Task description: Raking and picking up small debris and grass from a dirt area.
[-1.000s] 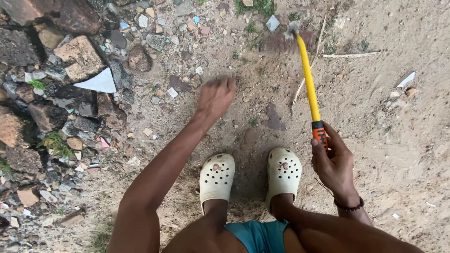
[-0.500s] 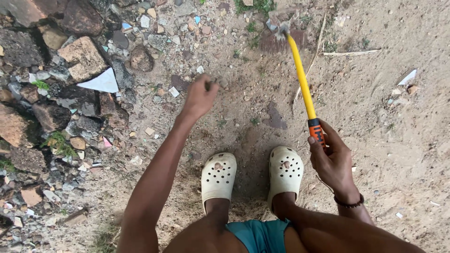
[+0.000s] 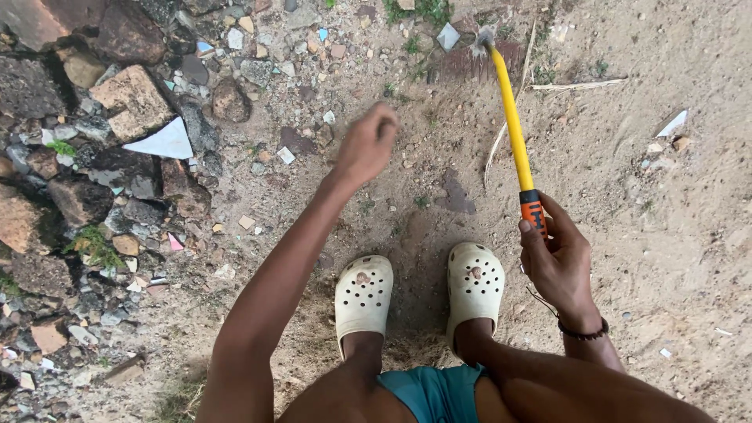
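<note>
My left hand reaches out over the dirt ahead of my feet, its fingers curled in; nothing shows inside them. It hovers near small stones and tile chips. My right hand grips the orange end of a yellow-handled hammer. The shaft points away from me and its metal head rests on a dark flat stone at the far edge. Both feet in cream perforated clogs stand on the sandy ground between my arms.
A heap of rough rocks and broken bricks fills the left side, with a white triangular shard among them. A thin stick and a white fragment lie on the sandy ground to the right.
My left hand has moved forward from beside the clogs, and its spread fingers have curled shut. The hammer has stayed in my right hand with its head shifted a little left.
</note>
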